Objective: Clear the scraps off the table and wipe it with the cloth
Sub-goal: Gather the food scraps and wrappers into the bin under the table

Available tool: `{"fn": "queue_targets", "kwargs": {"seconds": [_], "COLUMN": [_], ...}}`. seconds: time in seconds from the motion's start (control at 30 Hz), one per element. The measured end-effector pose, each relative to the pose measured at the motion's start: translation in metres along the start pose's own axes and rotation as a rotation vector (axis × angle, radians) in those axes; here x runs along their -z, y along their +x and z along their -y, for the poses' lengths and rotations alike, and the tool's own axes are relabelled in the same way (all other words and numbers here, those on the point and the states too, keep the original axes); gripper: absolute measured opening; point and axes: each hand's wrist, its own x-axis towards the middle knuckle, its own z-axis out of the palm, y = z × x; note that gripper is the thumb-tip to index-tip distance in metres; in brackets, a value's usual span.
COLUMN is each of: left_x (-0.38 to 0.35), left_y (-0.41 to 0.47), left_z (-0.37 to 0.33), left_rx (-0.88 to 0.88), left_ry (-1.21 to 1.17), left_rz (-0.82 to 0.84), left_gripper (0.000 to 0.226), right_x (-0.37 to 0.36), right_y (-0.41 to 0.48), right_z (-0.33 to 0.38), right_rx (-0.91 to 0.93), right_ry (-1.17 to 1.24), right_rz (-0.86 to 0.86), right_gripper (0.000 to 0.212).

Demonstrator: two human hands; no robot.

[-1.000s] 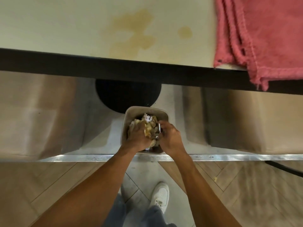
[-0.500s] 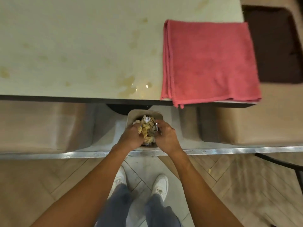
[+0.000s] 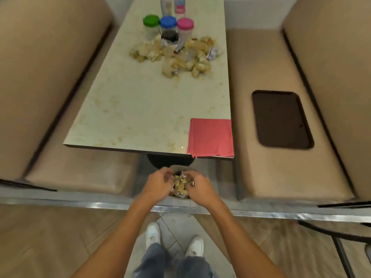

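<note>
Probably light and crumbly, the far scraps (image 3: 176,57) suit a two-sided scoop; left hand (image 3: 158,185) and right hand (image 3: 199,187) curl over the bin (image 3: 180,167), grip unclear.

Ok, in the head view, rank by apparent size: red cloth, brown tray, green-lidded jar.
brown tray
red cloth
green-lidded jar, though it stands farthest from the camera, so its real size is unsure.
</note>
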Motion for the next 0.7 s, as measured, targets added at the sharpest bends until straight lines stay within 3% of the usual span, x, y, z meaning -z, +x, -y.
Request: {"fn": "queue_targets", "kwargs": {"seconds": [0.33,0.7], "left_x": [0.084,0.151], "left_y": [-0.032,-0.005], "left_z": [-0.108,-0.167], "left_rx": [-0.217,-0.314], "left_ry": [-0.095,-0.187], "left_rz": [-0.258,-0.363], "left_gripper": [0.023,0.025], "right_x": [0.106,0.164], "right_y": [-0.023,0.024], "right_z": [0.101,0.170], "right_rx": [0.229,0.334], "right_ry": [0.045,0.016], "right_rz": [-0.151,-0.235], "right_gripper": [0.041,0.038]}}
